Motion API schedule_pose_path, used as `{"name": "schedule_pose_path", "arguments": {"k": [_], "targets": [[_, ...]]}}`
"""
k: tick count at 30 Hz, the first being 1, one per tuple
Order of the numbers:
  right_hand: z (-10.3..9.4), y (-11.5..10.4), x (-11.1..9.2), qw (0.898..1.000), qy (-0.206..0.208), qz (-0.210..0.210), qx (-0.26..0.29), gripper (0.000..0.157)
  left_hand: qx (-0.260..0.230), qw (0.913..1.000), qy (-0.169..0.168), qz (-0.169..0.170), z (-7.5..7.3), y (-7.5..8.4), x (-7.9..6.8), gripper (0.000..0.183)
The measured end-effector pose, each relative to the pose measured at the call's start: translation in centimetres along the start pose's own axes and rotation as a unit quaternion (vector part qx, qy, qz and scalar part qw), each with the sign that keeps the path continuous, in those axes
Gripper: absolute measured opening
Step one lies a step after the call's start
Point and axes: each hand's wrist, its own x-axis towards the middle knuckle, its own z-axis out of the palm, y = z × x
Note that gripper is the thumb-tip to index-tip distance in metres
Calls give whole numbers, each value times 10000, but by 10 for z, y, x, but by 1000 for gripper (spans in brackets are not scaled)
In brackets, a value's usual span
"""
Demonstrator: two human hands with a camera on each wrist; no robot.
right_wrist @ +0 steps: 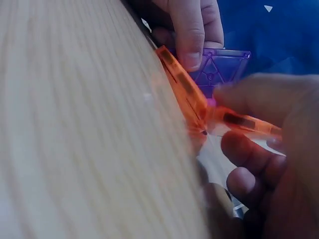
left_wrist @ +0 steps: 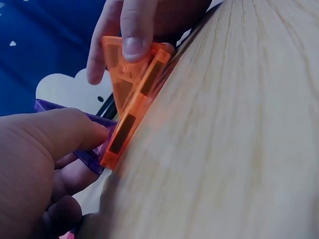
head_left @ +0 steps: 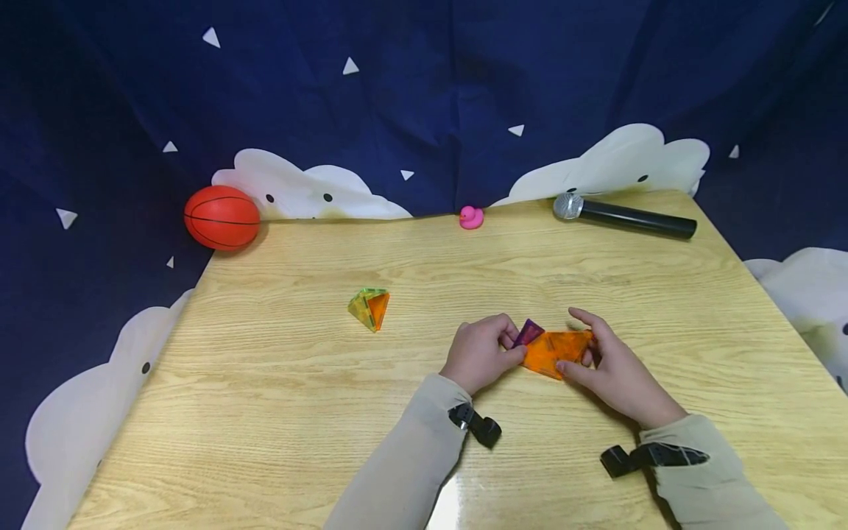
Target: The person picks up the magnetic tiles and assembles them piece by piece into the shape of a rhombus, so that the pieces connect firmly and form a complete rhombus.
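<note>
My left hand point(head_left: 478, 355) pinches a purple translucent magnetic tile point(head_left: 529, 332) between thumb and fingers. It stands raised against the left end of some orange magnetic tiles point(head_left: 547, 353). In the left wrist view, the purple tile point(left_wrist: 88, 155) meets an orange tile point(left_wrist: 130, 123) lying along the tabletop. My right hand point(head_left: 616, 374) has its thumb and fingers at the right end of the orange pieces. From the right wrist, it pinches one orange tile point(right_wrist: 244, 122), tilted up beside another orange tile point(right_wrist: 183, 82). The fingers partly cover the tiles.
Further left lies a small cluster of green, yellow and orange tiles point(head_left: 368, 309). Along the back edge of the wooden table point(head_left: 265, 412) are a red ball point(head_left: 221, 218), a pink duck point(head_left: 471, 218) and a microphone point(head_left: 626, 216). A dark blue curtain point(head_left: 411, 88) hangs behind.
</note>
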Motion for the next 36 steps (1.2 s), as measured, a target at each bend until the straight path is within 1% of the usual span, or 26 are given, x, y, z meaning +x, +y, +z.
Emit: {"name": "schedule_pose_path", "arguments": {"k": [3,6,8,17,24,32,36], "targets": [[1,-1,1,9999,125,-43,28,74,6,10000,-25,-2,0,0,0,18],[1,-2,0,9999,158,-58,-1,62,-24,10000,-50,-1,0,-1,0,19],[1,-3,0,9998,173,-65,-30,56,-43,10000,-58,7,0,-1,1,19],[2,-4,0,9996,160,-58,224,54,-94,9999,-130,-47,0,0,0,19],[4,-2,2,9994,136,-38,320,47,-167,9997,-139,-63,-1,0,0,20],[5,-1,1,9992,186,-102,339,45,-196,9997,-148,17,0,0,0,20],[4,-1,1,9992,146,-26,363,45,-200,9997,-132,81,-1,0,0,19]]}}
